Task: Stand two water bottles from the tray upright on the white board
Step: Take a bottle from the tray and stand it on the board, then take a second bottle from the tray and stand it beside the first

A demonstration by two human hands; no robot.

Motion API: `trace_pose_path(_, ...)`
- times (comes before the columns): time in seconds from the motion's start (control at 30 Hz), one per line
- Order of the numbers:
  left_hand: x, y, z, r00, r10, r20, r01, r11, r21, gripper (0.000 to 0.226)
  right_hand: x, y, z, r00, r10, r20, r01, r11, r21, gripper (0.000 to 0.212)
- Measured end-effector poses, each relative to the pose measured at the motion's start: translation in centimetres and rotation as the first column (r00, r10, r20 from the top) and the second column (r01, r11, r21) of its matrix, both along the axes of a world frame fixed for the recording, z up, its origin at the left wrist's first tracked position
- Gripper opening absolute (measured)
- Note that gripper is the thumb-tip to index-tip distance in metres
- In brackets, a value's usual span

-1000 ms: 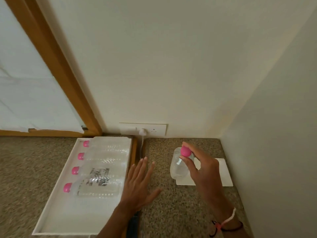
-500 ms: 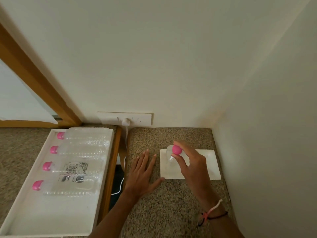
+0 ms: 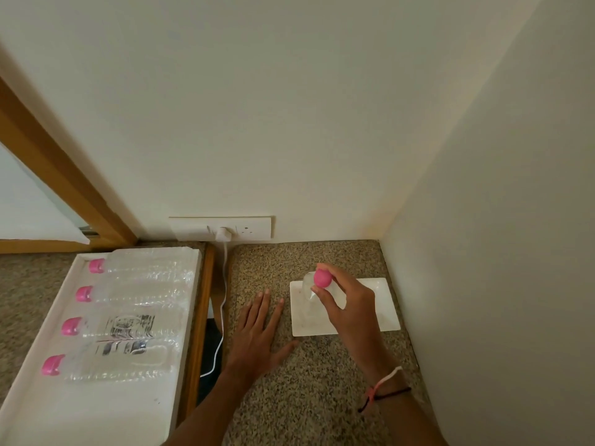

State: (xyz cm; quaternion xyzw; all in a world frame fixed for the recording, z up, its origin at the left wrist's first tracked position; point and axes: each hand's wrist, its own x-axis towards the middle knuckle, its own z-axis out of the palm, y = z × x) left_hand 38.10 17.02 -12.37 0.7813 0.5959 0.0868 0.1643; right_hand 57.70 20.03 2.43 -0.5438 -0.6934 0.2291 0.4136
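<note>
Four bottles with pink caps (image 3: 97, 265) lie on their sides in the white tray (image 3: 38, 375) at the lower left of the frame, caps toward the tray's left wall, while a fifth water bottle (image 3: 310, 296) stands on the white board (image 3: 383, 304) at right centre, near the corner where the two walls meet. The right hand (image 3: 347, 304) pinches that bottle at its pink cap, thumb and forefinger closed around the neck, with the body seeming to hang straight down onto the board's left half; whether the base rests fully flat cannot be told through the clear plastic. The left hand (image 3: 257, 336) lies flat and spread on the speckled counter (image 3: 306, 397) just left of the board, grasping nothing. A white cable (image 3: 222, 304) runs from the wall socket (image 3: 225, 228) down the gap between tray and counter. These bottles look like thin, clear, ribbed plastic, so I judge them light to moderate in weight if filled, smooth, and apt to dent or slip under a hard squeeze on the body. The cap and neck are the stiffest part and give a sure hold for lowering one upright; a grip around the ribbed middle would suit lifting one out of the tray. A tall narrow bottle may topple if let go while tilted, so the base should sit square first.
</note>
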Motion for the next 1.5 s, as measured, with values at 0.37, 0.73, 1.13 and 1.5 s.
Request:
trace_pose_path(0.37,-2.5,0.1,6.2,0.999,-0.034,-0.032,0.036,0.997,0.068,0.097,-0.5,-0.6,2.1,0.999,-0.022,0.023,0.024,0.997,-0.08,0.047)
trace_pose_path(0.73,-14.9,-4.3,14.4,0.996,0.03,0.085,-0.053,0.957,0.285,0.091,-8.8,-4.4,5.5,0.991,-0.074,0.112,0.064,0.994,0.093,0.071)
trace_pose_path(1.13,-32.3,-12.8,11.3,0.959,0.283,0.004,-0.282,0.954,0.104,0.098,-27.5,-11.5,1.2,0.887,0.39,0.248,-0.363,0.92,-0.147,0.056)
trace_pose_path(1.5,-39.0,-16.0,6.5,0.956,0.29,0.044,-0.289,0.957,-0.012,0.089,-39.2,-13.0,-3.2,0.547,0.22,0.808,-0.326,0.945,-0.037,0.054)
